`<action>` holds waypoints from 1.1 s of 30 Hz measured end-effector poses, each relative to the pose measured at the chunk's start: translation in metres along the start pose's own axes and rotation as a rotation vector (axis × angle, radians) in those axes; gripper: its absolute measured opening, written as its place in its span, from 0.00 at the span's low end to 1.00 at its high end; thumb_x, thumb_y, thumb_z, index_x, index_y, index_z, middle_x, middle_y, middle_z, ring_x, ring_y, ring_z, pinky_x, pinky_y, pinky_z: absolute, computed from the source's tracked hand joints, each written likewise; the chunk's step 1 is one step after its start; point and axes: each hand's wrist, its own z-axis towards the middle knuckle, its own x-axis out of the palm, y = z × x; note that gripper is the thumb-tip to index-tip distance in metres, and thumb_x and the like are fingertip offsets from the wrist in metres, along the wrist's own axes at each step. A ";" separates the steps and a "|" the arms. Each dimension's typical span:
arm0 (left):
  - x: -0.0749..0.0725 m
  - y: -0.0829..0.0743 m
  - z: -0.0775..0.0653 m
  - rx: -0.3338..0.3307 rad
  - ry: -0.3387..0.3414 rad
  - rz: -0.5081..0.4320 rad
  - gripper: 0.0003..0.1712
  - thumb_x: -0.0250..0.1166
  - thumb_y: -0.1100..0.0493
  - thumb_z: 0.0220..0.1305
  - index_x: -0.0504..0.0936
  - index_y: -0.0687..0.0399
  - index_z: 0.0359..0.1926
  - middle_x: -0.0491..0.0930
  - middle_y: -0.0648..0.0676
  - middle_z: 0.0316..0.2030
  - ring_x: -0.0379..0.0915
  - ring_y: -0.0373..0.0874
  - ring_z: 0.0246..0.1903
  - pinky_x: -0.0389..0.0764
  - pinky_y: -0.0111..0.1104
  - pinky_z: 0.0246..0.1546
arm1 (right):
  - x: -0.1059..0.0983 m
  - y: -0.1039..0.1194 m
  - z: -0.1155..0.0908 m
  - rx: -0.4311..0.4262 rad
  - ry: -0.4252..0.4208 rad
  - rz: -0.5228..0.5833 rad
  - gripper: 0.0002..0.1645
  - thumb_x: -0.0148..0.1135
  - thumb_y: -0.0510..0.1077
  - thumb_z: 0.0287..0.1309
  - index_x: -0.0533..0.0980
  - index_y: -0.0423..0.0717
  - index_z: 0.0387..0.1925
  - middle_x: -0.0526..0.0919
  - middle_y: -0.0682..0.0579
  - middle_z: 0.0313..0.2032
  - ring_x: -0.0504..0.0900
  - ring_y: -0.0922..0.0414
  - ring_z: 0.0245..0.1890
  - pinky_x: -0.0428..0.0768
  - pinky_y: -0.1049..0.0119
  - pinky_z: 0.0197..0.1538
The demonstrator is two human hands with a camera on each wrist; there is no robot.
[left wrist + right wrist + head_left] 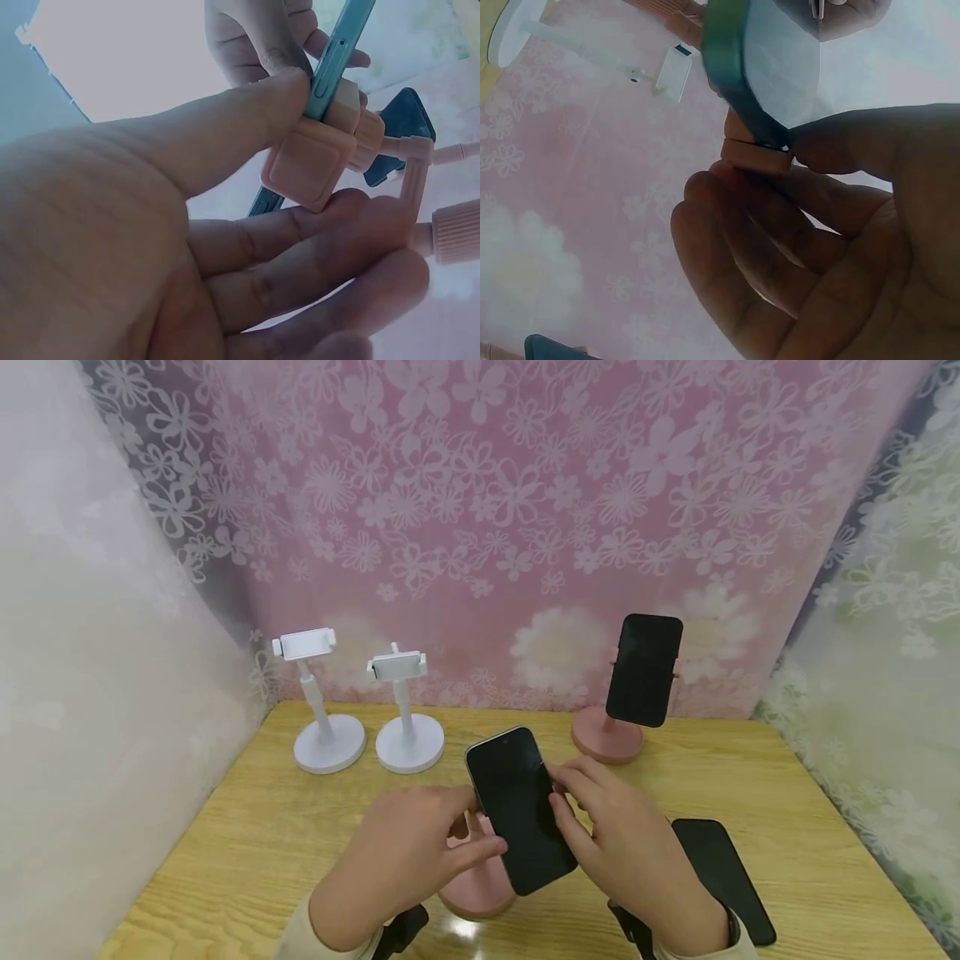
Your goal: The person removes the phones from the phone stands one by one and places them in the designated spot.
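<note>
A black-screened smartphone [522,814] leans in the clamp [310,166] of a pink phone stand [480,889] at the table's front. My left hand [408,839] holds the phone's left edge, its thumb on that edge and fingers around the square clamp end. At the opposite edge my right hand [611,827] grips with thumb and curled fingers, right by the other clamp end [756,156]. In the head view the phone hides the stand's clamp and most of its stem.
Two white phone stands [330,745] [410,745] stand at the back left. A pink stand [606,739] at the back right bears another black phone [645,670]. One more phone [723,877] lies flat beside my right forearm. Floral cloth [487,527] hangs behind the wooden table [247,868].
</note>
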 end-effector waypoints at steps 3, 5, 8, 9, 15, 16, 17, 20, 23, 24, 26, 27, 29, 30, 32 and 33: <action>0.000 0.000 0.001 0.015 -0.018 0.005 0.16 0.70 0.36 0.65 0.81 0.40 0.33 0.75 0.33 0.23 0.66 0.27 0.21 0.69 0.26 0.21 | -0.003 0.002 0.000 0.028 0.012 -0.016 0.17 0.71 0.40 0.64 0.84 0.47 0.54 0.84 0.60 0.42 0.75 0.66 0.32 0.78 0.68 0.36; 0.000 0.000 0.002 0.030 -0.031 0.009 0.15 0.71 0.38 0.65 0.81 0.40 0.33 0.74 0.34 0.22 0.66 0.27 0.20 0.69 0.26 0.20 | -0.005 0.003 -0.001 0.041 0.017 -0.029 0.17 0.71 0.41 0.64 0.85 0.47 0.54 0.84 0.60 0.41 0.75 0.66 0.32 0.78 0.67 0.35; 0.000 0.000 0.003 0.055 -0.050 0.012 0.15 0.71 0.39 0.66 0.82 0.41 0.32 0.75 0.34 0.22 0.66 0.27 0.21 0.69 0.25 0.20 | -0.008 0.005 -0.001 0.047 0.013 -0.049 0.17 0.71 0.41 0.64 0.85 0.47 0.54 0.85 0.59 0.40 0.76 0.65 0.31 0.78 0.67 0.34; 0.000 0.000 0.004 0.060 -0.054 0.013 0.15 0.71 0.39 0.66 0.82 0.41 0.32 0.76 0.34 0.22 0.66 0.27 0.21 0.69 0.26 0.20 | -0.008 0.005 -0.001 0.046 0.011 -0.054 0.17 0.71 0.41 0.63 0.85 0.47 0.54 0.85 0.59 0.40 0.76 0.65 0.31 0.78 0.67 0.34; -0.001 0.000 0.003 0.066 -0.047 0.004 0.15 0.71 0.41 0.66 0.81 0.42 0.30 0.75 0.34 0.23 0.66 0.26 0.21 0.69 0.26 0.21 | -0.006 0.007 -0.003 0.035 -0.002 -0.089 0.16 0.72 0.41 0.63 0.86 0.45 0.52 0.84 0.59 0.36 0.72 0.66 0.28 0.75 0.69 0.30; -0.001 0.000 0.003 0.065 -0.044 0.003 0.14 0.71 0.42 0.66 0.81 0.42 0.30 0.75 0.34 0.23 0.66 0.27 0.21 0.69 0.26 0.21 | -0.006 0.008 -0.003 0.033 -0.003 -0.094 0.16 0.72 0.41 0.62 0.86 0.45 0.52 0.84 0.58 0.36 0.72 0.66 0.28 0.74 0.70 0.29; 0.000 0.000 0.003 0.066 -0.043 0.003 0.14 0.71 0.42 0.66 0.80 0.42 0.30 0.75 0.35 0.23 0.66 0.27 0.21 0.69 0.26 0.21 | -0.005 0.008 -0.003 0.030 -0.004 -0.099 0.16 0.72 0.41 0.62 0.86 0.44 0.52 0.83 0.58 0.35 0.71 0.66 0.27 0.74 0.70 0.29; 0.000 0.000 0.004 0.082 -0.043 0.000 0.13 0.71 0.43 0.66 0.80 0.42 0.30 0.74 0.34 0.23 0.65 0.28 0.21 0.69 0.26 0.21 | -0.005 0.008 -0.005 0.019 0.000 -0.124 0.16 0.72 0.41 0.61 0.86 0.43 0.51 0.83 0.57 0.34 0.71 0.66 0.27 0.75 0.70 0.29; 0.002 0.001 0.004 0.109 -0.049 -0.007 0.12 0.70 0.45 0.67 0.78 0.42 0.31 0.72 0.34 0.22 0.64 0.28 0.20 0.68 0.25 0.20 | -0.004 0.009 -0.005 0.016 0.014 -0.150 0.15 0.73 0.40 0.61 0.86 0.42 0.49 0.82 0.56 0.33 0.72 0.66 0.26 0.76 0.70 0.29; 0.002 0.001 0.005 0.119 -0.054 -0.011 0.12 0.69 0.46 0.68 0.78 0.42 0.31 0.71 0.34 0.22 0.64 0.28 0.20 0.68 0.25 0.20 | -0.004 0.009 -0.005 0.018 0.020 -0.157 0.15 0.73 0.40 0.61 0.86 0.42 0.49 0.82 0.56 0.33 0.72 0.66 0.26 0.77 0.71 0.29; 0.003 0.001 0.004 0.136 -0.072 -0.013 0.12 0.69 0.47 0.67 0.77 0.42 0.30 0.70 0.34 0.21 0.63 0.28 0.20 0.67 0.25 0.20 | -0.003 0.011 -0.005 0.022 0.033 -0.170 0.14 0.73 0.41 0.61 0.86 0.42 0.48 0.82 0.56 0.33 0.72 0.67 0.26 0.77 0.71 0.29; 0.004 0.002 0.004 0.145 -0.083 -0.012 0.12 0.69 0.48 0.67 0.77 0.43 0.30 0.70 0.34 0.21 0.63 0.29 0.19 0.67 0.25 0.20 | -0.003 0.011 -0.005 0.024 0.036 -0.172 0.14 0.73 0.41 0.61 0.86 0.42 0.48 0.82 0.56 0.32 0.73 0.67 0.26 0.78 0.71 0.29; 0.004 0.003 0.003 0.158 -0.100 -0.011 0.12 0.70 0.49 0.67 0.77 0.43 0.30 0.69 0.34 0.22 0.63 0.29 0.20 0.67 0.25 0.20 | -0.003 0.013 -0.006 0.027 0.041 -0.181 0.14 0.73 0.41 0.61 0.86 0.42 0.47 0.82 0.56 0.33 0.74 0.67 0.27 0.79 0.70 0.30; 0.005 0.003 0.003 0.163 -0.104 -0.011 0.12 0.70 0.49 0.66 0.77 0.43 0.29 0.70 0.34 0.22 0.63 0.29 0.20 0.66 0.25 0.20 | -0.003 0.014 -0.006 0.028 0.042 -0.186 0.14 0.73 0.41 0.61 0.85 0.41 0.47 0.83 0.56 0.32 0.74 0.67 0.26 0.79 0.70 0.30; 0.005 0.003 0.002 0.171 -0.107 -0.007 0.12 0.70 0.49 0.67 0.77 0.43 0.30 0.70 0.34 0.22 0.63 0.29 0.20 0.67 0.24 0.20 | -0.002 0.015 -0.006 0.031 0.042 -0.198 0.14 0.72 0.41 0.61 0.85 0.41 0.47 0.83 0.56 0.33 0.75 0.66 0.26 0.79 0.69 0.30; 0.005 0.004 0.002 0.173 -0.105 -0.007 0.12 0.69 0.49 0.67 0.77 0.43 0.30 0.70 0.34 0.22 0.63 0.29 0.20 0.67 0.24 0.20 | -0.002 0.016 -0.007 0.033 0.043 -0.204 0.14 0.72 0.41 0.61 0.85 0.41 0.47 0.83 0.56 0.32 0.76 0.66 0.26 0.79 0.69 0.29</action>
